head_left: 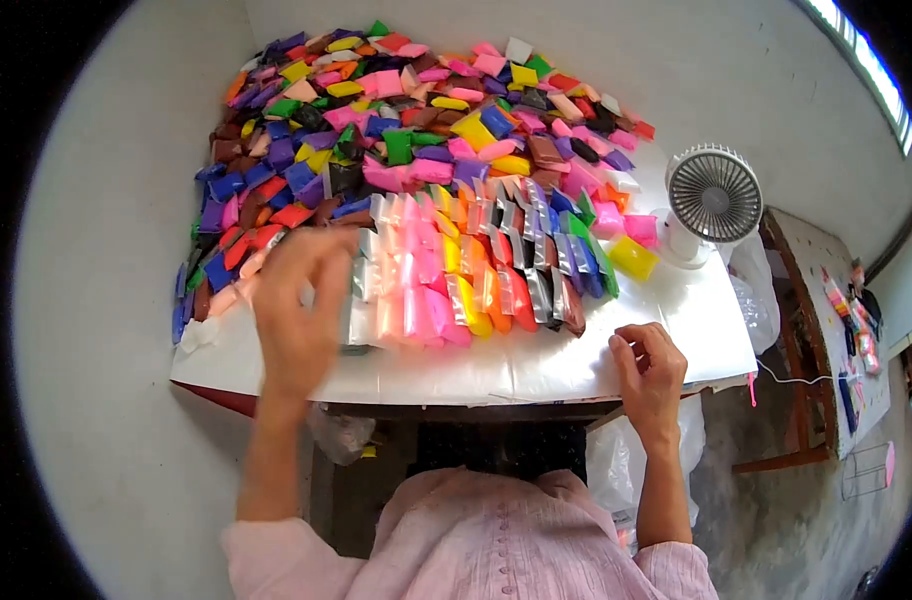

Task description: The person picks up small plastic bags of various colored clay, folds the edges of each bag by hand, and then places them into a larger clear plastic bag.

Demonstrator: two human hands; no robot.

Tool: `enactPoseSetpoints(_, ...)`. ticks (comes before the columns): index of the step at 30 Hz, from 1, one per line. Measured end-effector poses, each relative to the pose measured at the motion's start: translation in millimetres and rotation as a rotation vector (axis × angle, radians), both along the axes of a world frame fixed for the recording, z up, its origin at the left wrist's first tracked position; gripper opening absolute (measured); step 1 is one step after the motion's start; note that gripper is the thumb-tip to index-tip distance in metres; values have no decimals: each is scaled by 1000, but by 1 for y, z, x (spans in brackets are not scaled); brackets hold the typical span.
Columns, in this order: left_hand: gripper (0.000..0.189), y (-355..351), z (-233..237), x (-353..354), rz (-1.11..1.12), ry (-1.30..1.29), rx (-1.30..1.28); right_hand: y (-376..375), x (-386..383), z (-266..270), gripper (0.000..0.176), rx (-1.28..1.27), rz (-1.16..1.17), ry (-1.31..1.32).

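My left hand (pixel 304 315) is raised over the left end of the neat rows, smeared by motion. Its fingers bend toward the packets, and whether anything is between them cannot be made out. Below and beside it lie overlapping rows of small clear-wrapped packets, grouped by colour: white packets (pixel 361 322), pink packets (pixel 431 262), yellow packets (pixel 468 305), and orange, red, black, brown, blue and green ones to the right. My right hand (pixel 653 372) rests at the table's front edge, right of the rows, fingers loosely curled with nothing visible in them.
A large loose heap of mixed-colour packets (pixel 396 145) covers the back of the white-covered table (pixel 536 378). A small grey-white fan (pixel 714 195) stands at the right. Plastic bags (pixel 756 290) hang beside the table, and a second table (pixel 821 300) is further right.
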State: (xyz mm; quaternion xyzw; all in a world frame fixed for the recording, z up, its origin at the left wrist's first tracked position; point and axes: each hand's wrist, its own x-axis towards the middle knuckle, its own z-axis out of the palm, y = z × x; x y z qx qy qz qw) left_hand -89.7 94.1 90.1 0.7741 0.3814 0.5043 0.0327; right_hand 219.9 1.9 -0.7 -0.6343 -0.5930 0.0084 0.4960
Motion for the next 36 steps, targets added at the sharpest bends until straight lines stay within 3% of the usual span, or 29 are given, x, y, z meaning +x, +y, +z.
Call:
enactPoseSetpoints(4, 23, 91, 19, -43, -16, -320, -332, 4, 1, -8, 5, 24, -21, -1)
enactPoseSetpoints(7, 27, 144, 20, -56, 75, -262, -396, 3, -1, -7, 5, 29, -40, -5)
enactPoseSetpoints(10, 24, 194, 1, -55, 125, -50, -162, 3, -2, -8, 4, 35, -59, -11)
enactPoseSetpoints(14, 27, 221, -11, -68, 388, 235, -123, 4, -1, -10, 5, 58, -72, -12)
enactPoseSetpoints(17, 31, 252, -25, -111, 392, 366, -234, 5, 0, -15, 6, 53, -85, -31)
enactPoseSetpoints(23, 35, 238, -35, -114, 340, 441, -322, 9, -4, -16, 7, 77, -119, -97)
enactPoseSetpoints(32, 33, 241, -53, -92, 565, 675, -33, 9, -5, -18, 8, 106, -108, -117)
enactPoseSetpoints(36, 32, 239, -51, -99, 616, 421, -58, 8, -5, -17, 8, 122, -97, -120)
